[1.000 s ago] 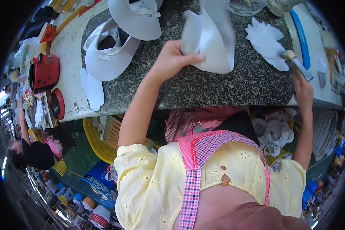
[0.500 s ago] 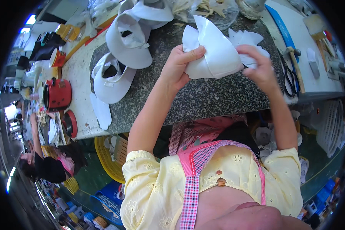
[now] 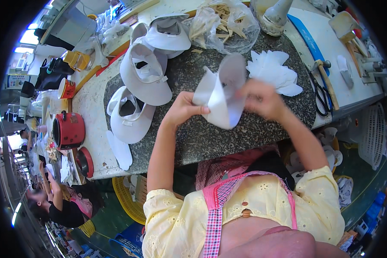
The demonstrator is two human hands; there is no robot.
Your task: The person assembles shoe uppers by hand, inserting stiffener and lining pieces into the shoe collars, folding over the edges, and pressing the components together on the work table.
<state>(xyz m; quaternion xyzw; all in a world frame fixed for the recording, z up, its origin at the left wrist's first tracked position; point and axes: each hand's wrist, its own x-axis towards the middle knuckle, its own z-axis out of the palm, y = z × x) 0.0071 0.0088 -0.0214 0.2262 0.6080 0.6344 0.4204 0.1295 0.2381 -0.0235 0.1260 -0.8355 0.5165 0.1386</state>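
A white shoe upper (image 3: 213,101) is held up over the dark speckled stone slab (image 3: 189,148). My left hand (image 3: 182,111) grips its left side, thumb on the front. At its right edge is my right hand (image 3: 264,101), fingers curled but smeared by motion, so I cannot make out whether they grip it. Just beyond the right hand lies a fanned pile of white cut pieces (image 3: 274,71) on the slab. Stitched white uppers (image 3: 146,71) stand in a cluster to the left, one of them (image 3: 131,114) nearest me. A flat white piece (image 3: 119,150) lies at the slab's left edge.
A plastic bag of thin tan strips (image 3: 224,26) lies at the back. On the right are black scissors (image 3: 322,94), a hammer (image 3: 329,84) and a blue strip (image 3: 305,34). A red pot (image 3: 69,131) stands left. Below is a yellow basket (image 3: 124,195). A co-worker (image 3: 64,210) sits far left.
The upper has turned and tilted, its inner side now showing on the right. My right hand has shifted left, uncovering the fanned pile. The whole view has shifted slightly.
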